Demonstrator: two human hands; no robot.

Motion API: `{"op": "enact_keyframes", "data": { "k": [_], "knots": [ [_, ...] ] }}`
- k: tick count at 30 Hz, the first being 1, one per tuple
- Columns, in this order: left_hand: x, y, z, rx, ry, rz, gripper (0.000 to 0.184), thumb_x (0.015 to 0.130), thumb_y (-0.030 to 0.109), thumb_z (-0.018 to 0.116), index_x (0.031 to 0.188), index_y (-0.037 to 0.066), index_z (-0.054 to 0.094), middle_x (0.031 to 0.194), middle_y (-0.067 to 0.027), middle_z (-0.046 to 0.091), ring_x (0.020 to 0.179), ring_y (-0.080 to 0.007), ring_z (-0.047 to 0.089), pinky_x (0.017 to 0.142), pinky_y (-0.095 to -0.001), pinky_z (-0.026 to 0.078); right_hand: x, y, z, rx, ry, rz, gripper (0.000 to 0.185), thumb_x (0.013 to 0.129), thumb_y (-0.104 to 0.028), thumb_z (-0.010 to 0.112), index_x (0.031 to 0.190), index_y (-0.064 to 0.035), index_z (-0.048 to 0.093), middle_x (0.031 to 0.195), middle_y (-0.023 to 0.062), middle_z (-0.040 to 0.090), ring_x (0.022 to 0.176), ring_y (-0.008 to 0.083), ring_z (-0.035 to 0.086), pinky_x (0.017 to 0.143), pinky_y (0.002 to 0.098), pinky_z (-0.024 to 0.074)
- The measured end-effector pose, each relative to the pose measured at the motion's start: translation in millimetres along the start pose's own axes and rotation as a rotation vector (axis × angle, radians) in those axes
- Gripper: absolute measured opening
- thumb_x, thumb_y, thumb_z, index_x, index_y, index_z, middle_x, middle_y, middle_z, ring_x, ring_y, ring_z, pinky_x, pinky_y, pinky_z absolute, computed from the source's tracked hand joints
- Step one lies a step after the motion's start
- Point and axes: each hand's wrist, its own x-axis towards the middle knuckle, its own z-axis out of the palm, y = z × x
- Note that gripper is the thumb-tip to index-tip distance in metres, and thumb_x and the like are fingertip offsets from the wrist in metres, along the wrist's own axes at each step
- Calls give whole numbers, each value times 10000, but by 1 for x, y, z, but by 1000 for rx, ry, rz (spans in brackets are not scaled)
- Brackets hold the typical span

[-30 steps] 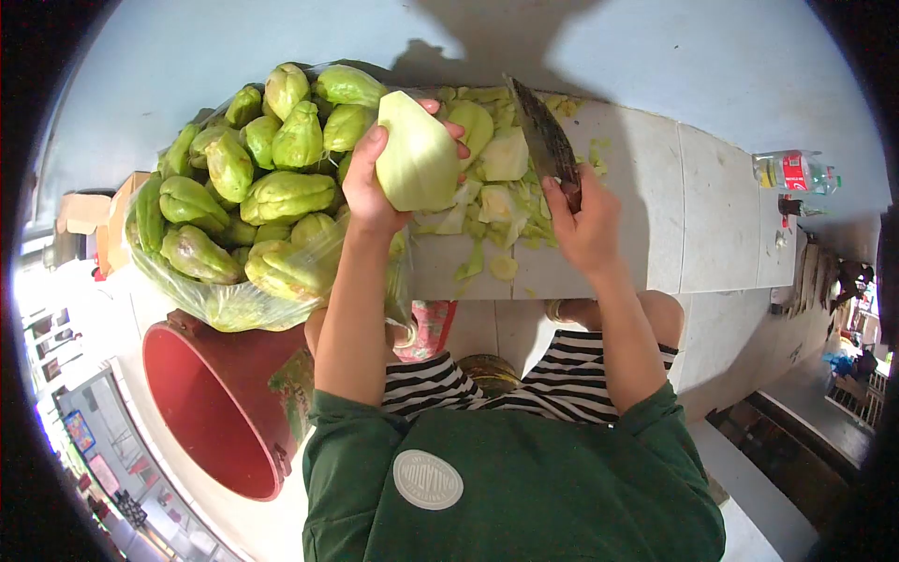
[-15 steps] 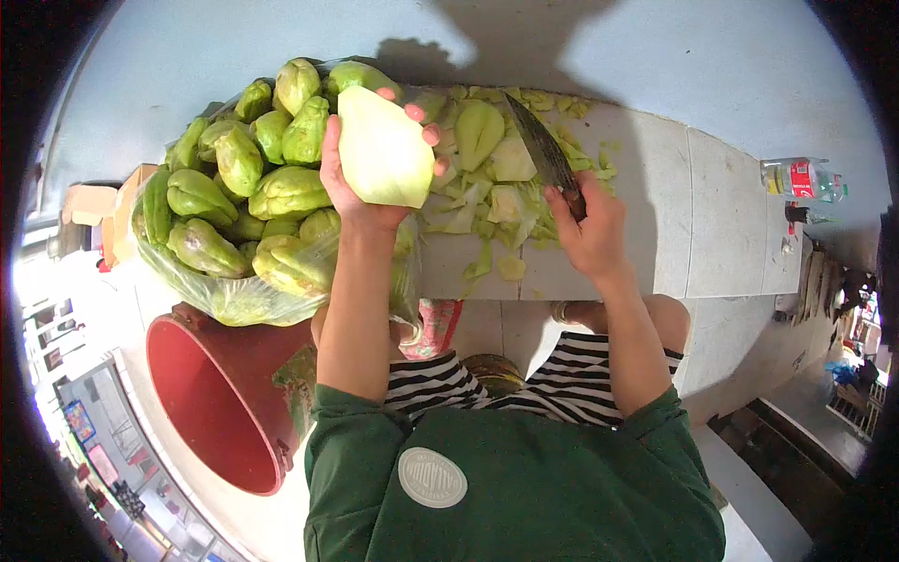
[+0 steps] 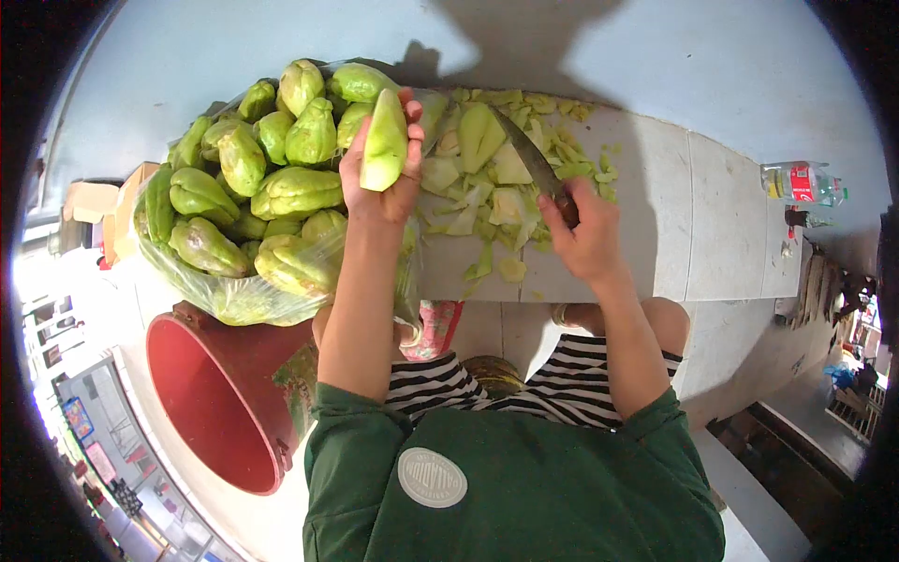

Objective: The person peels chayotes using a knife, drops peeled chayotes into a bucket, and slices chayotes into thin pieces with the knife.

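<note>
In the head view, my left hand (image 3: 379,187) grips a partly peeled chayote (image 3: 385,142), its narrow green side turned towards me. My right hand (image 3: 587,229) is closed around the handle of a knife (image 3: 536,164). The dark blade points up and left, apart from the held chayote. Beneath the blade, peelings (image 3: 510,206) and pale cut pieces lie scattered over the tiled surface, along with a larger light-green chayote piece (image 3: 480,136). Beside my left hand, a clear plastic bag (image 3: 253,304) holds several whole green chayotes (image 3: 298,192).
A large red bucket (image 3: 215,403) lies tilted at the lower left. Behind the bag is a cardboard box (image 3: 129,211). A plastic bottle with a red label (image 3: 805,183) lies at the far right of the tiled ledge (image 3: 674,206), against the wall.
My left hand has turned the chayote from its broad pale face to its narrow green side. My right hand and the knife have shifted slightly left and down.
</note>
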Motion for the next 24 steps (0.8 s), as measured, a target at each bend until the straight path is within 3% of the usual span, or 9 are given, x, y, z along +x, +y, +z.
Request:
{"op": "enact_keyframes", "data": {
  "k": [6,10,13,15,16,17,18,20,24],
  "knots": [
    [4,0,-8,34,-19,-28,451,941,139,435,1303,-128,392,1049,-231,589,750,-277,664,620,-311,622,0,2,2,-28,-33,-12,223,870,-192,666,867,-8,539,632,164,578,548,335,576,505,395,429],
    [2,-1,-6,64,-56,-60,454,942,148,458,1320,-96,399,1036,-216,590,784,-272,656,621,-303,620,-1,3,5,-21,-5,-51,218,866,-191,669,872,-14,542,631,158,585,559,350,589,522,415,454],
    [1,-6,-7,179,23,-43,405,951,180,488,1282,-49,455,1032,-184,596,841,-260,643,624,-288,611,-4,5,9,-89,5,-94,216,843,-182,681,904,-22,549,666,151,600,598,345,606,548,418,480],
    [1,-10,-12,337,182,-79,328,959,226,508,1198,2,522,1027,-149,605,898,-244,630,709,-326,606,-8,9,12,-151,7,-120,230,822,-173,693,931,-24,555,706,147,614,637,336,622,566,413,496],
    [2,-15,-13,336,181,-84,328,959,226,508,1198,2,522,1027,-149,605,898,-244,630,709,-326,606,-10,10,14,-231,56,-261,280,765,-154,709,961,-27,556,751,134,618,679,318,631,578,402,504],
    [1,-25,-13,352,334,-41,296,963,232,504,1157,10,538,1026,-137,609,898,-236,631,753,-340,591,-12,11,14,-311,106,-401,346,709,-136,726,992,-29,557,796,121,622,721,300,640,591,391,511],
    [2,-31,-13,367,486,3,270,968,238,501,1115,18,555,1024,-125,613,899,-228,633,798,-355,576,-12,11,14,-314,109,-396,346,709,-136,726,992,-29,557,796,121,622,721,300,640,591,391,511],
    [3,-38,-18,398,482,-56,288,967,232,506,1133,2,557,1036,-123,623,923,-230,633,841,-384,548,-14,10,16,-387,176,-596,448,613,-122,713,1019,-26,550,843,89,607,770,269,640,606,371,517],
    [-4,-55,-4,382,406,-203,335,965,206,509,1194,-37,533,1075,-142,634,932,-255,641,822,-400,542,-11,5,15,-345,279,-709,444,593,-107,683,1007,-29,541,796,61,583,705,244,615,581,356,504]
  ]
}}
